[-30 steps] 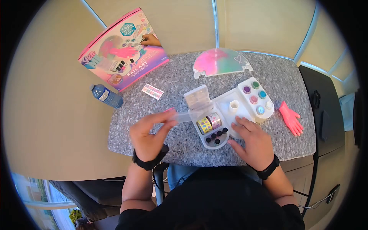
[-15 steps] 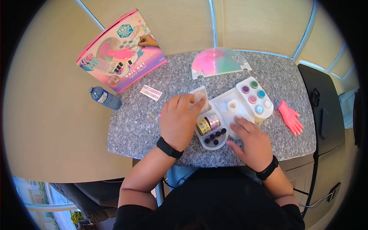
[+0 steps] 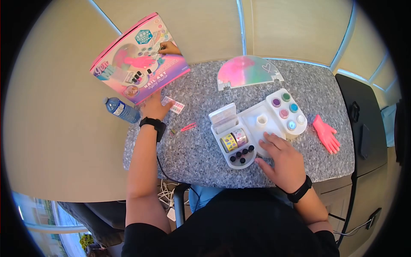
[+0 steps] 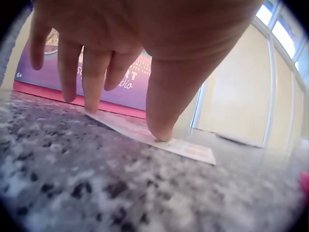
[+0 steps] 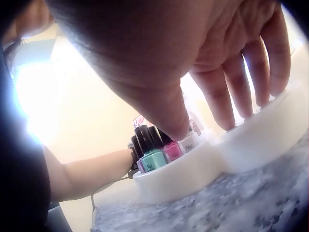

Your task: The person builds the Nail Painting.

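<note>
The left hand (image 3: 155,108) reaches down at the sticker sheet (image 3: 176,106) in front of the box. In the left wrist view its thumb and a fingertip touch the sheet (image 4: 193,151), which lies flat on the table; the fingers are extended. The right hand (image 3: 286,164) rests with spread fingers on the middle of the white tray (image 3: 252,118). Its thumb is beside the nail polish bottles (image 3: 242,160), seen in the right wrist view as teal and pink bottles (image 5: 153,160). Two patterned tape rolls (image 3: 229,142) sit in the tray's left section.
A nail art box (image 3: 139,60) stands at the back left, beside a water bottle (image 3: 122,109). Pink tweezers (image 3: 188,127) lie left of the tray. A half-round panel (image 3: 248,72) lies behind it, a pink model hand (image 3: 326,135) to its right.
The left hand has moved from the tray's left section to the sticker sheet. A clear strip it held earlier now appears in the tray's back left compartment. The right hand stays in place.
</note>
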A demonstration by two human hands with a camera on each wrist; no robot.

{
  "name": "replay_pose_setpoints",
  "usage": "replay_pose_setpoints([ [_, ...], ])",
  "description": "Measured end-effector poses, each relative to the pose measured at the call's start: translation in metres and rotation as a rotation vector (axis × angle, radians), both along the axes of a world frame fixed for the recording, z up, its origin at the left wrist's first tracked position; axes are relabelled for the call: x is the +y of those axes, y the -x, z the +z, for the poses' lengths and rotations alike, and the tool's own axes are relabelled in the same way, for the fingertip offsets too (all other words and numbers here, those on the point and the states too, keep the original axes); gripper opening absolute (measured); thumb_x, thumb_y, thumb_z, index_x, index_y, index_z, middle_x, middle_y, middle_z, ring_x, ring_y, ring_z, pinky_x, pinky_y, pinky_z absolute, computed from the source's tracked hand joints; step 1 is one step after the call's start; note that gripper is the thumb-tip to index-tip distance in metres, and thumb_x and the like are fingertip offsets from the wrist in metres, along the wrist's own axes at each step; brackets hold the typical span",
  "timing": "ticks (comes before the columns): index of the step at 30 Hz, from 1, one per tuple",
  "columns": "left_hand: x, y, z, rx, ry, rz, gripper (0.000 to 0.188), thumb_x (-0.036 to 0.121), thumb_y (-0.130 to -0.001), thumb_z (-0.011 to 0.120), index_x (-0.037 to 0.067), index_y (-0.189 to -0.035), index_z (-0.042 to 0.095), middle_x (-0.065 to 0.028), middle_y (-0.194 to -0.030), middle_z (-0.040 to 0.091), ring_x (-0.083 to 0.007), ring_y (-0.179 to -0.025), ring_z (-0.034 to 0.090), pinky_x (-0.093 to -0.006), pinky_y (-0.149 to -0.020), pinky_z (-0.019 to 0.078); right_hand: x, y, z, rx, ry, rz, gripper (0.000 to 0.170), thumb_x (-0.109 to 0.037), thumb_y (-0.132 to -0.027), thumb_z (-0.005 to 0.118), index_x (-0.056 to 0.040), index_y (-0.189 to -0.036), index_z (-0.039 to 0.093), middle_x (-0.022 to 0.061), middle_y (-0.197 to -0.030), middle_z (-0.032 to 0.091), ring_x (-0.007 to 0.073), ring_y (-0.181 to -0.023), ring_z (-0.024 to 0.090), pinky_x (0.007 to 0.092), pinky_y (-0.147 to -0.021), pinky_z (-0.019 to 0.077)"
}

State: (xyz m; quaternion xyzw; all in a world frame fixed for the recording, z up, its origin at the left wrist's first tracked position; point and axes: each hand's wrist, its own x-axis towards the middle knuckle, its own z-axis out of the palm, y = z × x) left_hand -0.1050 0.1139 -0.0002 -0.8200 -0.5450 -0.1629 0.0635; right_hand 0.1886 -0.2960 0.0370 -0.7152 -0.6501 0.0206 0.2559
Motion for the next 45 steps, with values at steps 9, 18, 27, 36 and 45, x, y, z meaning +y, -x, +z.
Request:
replay_pose_setpoints([
  [9,-0.038,-0.011,0.016,-0.303,0.245,-0.061,0.065,0.022,-0.09,0.094,0.009,-0.148,0.07,-0.0099,-0.127,0.083,-0.0301,-0.115,0.079,-0.049,-0.101,0.0598,0.0,-0.001,0.001,0.015,-0.01,-0.007,0.045,-0.031,-0.094,0.087,-0.0074,-0.132,0.079,0.0155,-0.148,0.072,0.036,-0.134,0.071,0.0458,-0.101,0.0638],
  [18,-0.19,-0.008,0.08,-1.104,0.115,-0.53,0.03,-0.005,-0.087,0.091,0.004,-0.116,0.084,-0.0078,-0.098,0.084,-0.0134,-0.088,0.078,-0.0258,-0.074,0.0584,0.002,0.0,0.003,0.019,-0.011,-0.019,0.044,-0.03,-0.093,0.087,-0.0067,-0.13,0.079,0.0144,-0.146,0.074,0.0358,-0.134,0.071,0.0447,-0.103,0.0629],
  [27,-0.24,-0.043,0.081,-0.504,-0.1,-0.723,0.031,-0.003,-0.086,0.086,0.012,-0.112,0.089,-0.0054,-0.106,0.085,-0.0257,-0.09,0.079,-0.0351,-0.079,0.0628,0.002,0.0,0.006,-0.001,0.006,0.012,0.047,-0.03,-0.094,0.087,-0.0035,-0.131,0.078,0.0168,-0.148,0.072,0.0373,-0.138,0.069,0.0455,-0.108,0.0605],
  [36,-0.231,-0.064,0.081,-0.216,-0.083,-0.779,0.041,-0.002,-0.089,0.077,0.013,-0.127,0.084,-0.0056,-0.109,0.082,-0.0294,-0.092,0.076,-0.0413,-0.084,0.0611,0.002,0.003,0.003,-0.019,0.012,0.012,0.048,-0.03,-0.094,0.087,-0.0035,-0.133,0.077,0.0172,-0.151,0.071,0.0379,-0.139,0.068,0.0457,-0.109,0.0602],
  [45,-0.212,-0.065,0.085,-0.277,-0.007,-0.781,0.042,0.007,-0.09,0.086,0.012,-0.131,0.082,-0.0082,-0.119,0.084,-0.0304,-0.108,0.078,-0.0421,-0.092,0.0596,0.004,0.001,0.003,0.0,0.014,0.019,0.048,-0.031,-0.095,0.087,-0.004,-0.134,0.077,0.017,-0.151,0.071,0.0378,-0.14,0.067,0.046,-0.11,0.06],
])
